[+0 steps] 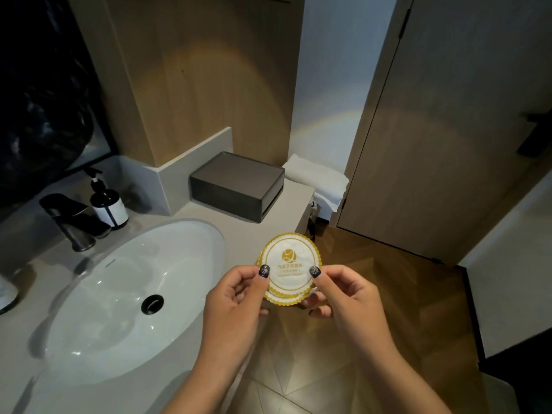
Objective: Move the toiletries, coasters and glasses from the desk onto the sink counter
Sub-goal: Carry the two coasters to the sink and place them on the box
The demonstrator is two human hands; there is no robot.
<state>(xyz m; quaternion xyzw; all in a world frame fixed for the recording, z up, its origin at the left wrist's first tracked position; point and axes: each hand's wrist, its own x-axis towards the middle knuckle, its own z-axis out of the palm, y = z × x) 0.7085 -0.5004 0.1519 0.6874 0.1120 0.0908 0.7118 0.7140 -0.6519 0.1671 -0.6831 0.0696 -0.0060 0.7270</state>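
Head: hands (286,297) pinch coasters (289,265) near grey box (236,186)

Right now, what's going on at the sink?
A person stands at the sink counter holding a small stack of round paper coasters with gold scalloped edges. The left hand and right hand each pinch a side, thumbs on top. The coasters are in the air beyond the counter's edge, not yet set down. A dark box and a pump bottle stand on the counter.
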